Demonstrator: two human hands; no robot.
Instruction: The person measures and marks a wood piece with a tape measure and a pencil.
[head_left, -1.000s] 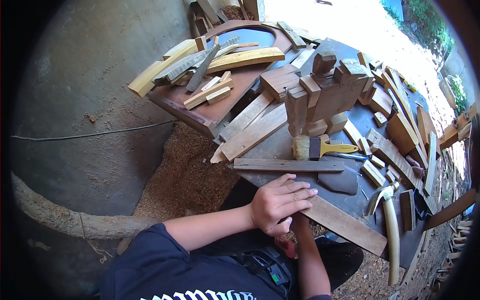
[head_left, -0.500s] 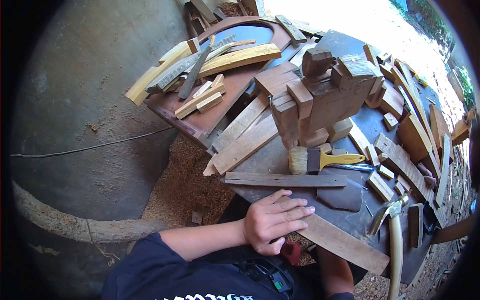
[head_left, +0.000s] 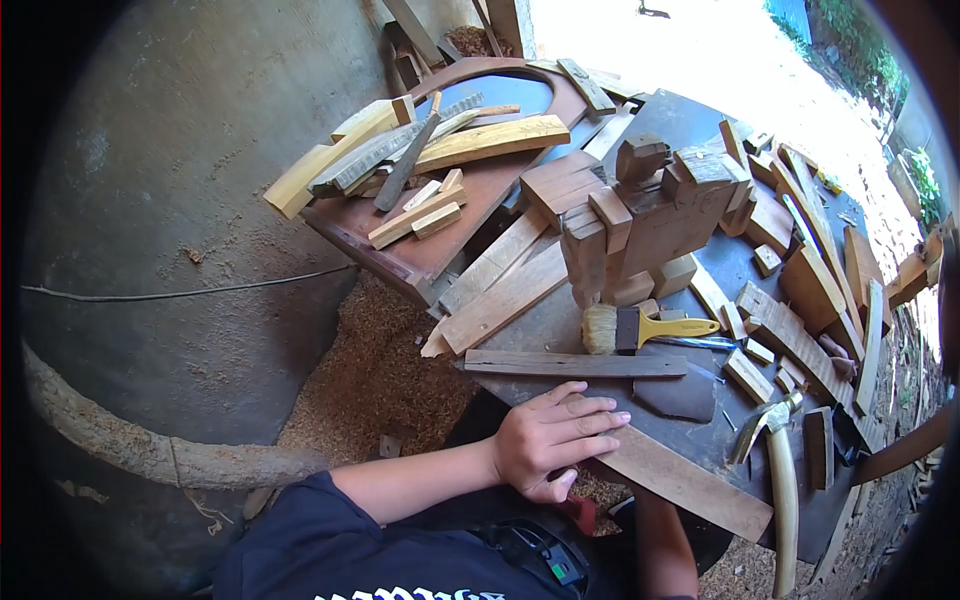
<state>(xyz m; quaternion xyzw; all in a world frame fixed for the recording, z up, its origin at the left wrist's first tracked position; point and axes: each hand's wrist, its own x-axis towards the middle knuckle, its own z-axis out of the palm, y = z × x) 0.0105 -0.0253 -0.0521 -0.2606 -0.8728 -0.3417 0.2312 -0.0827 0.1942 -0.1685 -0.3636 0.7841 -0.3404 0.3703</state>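
Note:
My left hand lies palm down across the left end of a flat brown board at the near table edge. Its fingers are stretched over the wood and the thumb points down beside the edge. My right forearm comes up under the board, which hides the right hand. A red object shows partly below my left thumb, close to my body. Just beyond my left hand lie a narrow dark wooden strip and a dark brown flat piece.
A yellow-handled paintbrush lies before a stack of wooden blocks. At the right, a claw hammer hangs its handle over the edge. Offcuts are scattered around. A curved branch and sawdust are at left.
The view has shifted slightly, so the far table sits lower. My left hand stays flat on the board. The red object has moved slightly lower and shows less; my right forearm has shifted a little.

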